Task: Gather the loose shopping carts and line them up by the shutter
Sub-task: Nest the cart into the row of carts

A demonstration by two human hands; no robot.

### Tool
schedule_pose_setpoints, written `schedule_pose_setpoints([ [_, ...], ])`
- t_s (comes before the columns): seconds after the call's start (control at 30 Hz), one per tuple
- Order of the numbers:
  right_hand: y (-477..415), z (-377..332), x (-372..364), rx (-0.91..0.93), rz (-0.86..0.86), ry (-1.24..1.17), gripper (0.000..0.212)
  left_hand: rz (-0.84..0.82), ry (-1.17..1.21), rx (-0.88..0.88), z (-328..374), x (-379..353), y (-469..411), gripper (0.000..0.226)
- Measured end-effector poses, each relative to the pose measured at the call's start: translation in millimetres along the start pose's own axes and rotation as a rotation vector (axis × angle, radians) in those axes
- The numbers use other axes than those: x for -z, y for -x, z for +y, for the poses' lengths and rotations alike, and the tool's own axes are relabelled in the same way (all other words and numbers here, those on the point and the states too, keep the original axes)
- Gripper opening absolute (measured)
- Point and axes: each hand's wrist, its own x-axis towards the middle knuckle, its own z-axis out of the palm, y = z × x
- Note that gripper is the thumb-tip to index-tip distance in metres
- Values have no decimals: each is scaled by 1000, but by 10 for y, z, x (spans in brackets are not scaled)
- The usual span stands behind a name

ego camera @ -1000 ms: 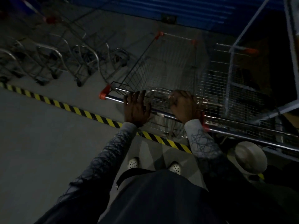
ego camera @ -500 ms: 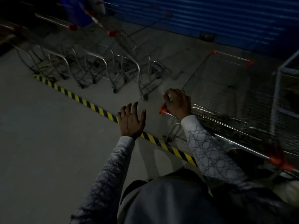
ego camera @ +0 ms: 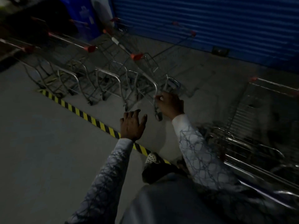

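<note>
Along the foot of the blue shutter (ego camera: 210,21) I can make out a row of shopping carts (ego camera: 113,75) parked side by side on the left, red caps on their handle ends, their rear wheels just on the shutter side of the yellow-and-black floor tape (ego camera: 87,115). Further right, another cart (ego camera: 262,110) stands apart from that row, its wire basket reaching toward the shutter and its handle bar crossing the lower right corner, close beside the patterned right sleeve (ego camera: 203,159). From my seat the left hand (ego camera: 132,125) hangs over the concrete floor (ego camera: 40,151) next to the tape, fingers straight and spread, holding nothing. At the near end of the row the right hand (ego camera: 170,105) lies over the curved rear tube of the last cart there; its fingers are curled, but the blur keeps me from telling whether they clamp the tube or only overlap it. One white perforated shoe (ego camera: 152,157) sits on the tape
</note>
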Motion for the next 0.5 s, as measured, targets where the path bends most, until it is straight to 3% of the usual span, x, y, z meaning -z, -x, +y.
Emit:
schedule_pose_setpoints([
  [0.13, -998, -624, -331, 18, -62, 6, 33, -98, -93, -74, -479, 245, -1016, 57],
  [0.23, -1667, -1050, -442, 17, -83, 81, 35, -160, -142, -101, -776, 521, -1715, 63],
  [0.4, -2571, -1485, -656, 55, -99, 112, 34, -125, -148, -90, -1188, 699, -2798, 60],
  [0.5, -3094, -1635, -846, 6, -72, 160, 45, -156, -227, -161, -1364, 778, -3486, 61],
])
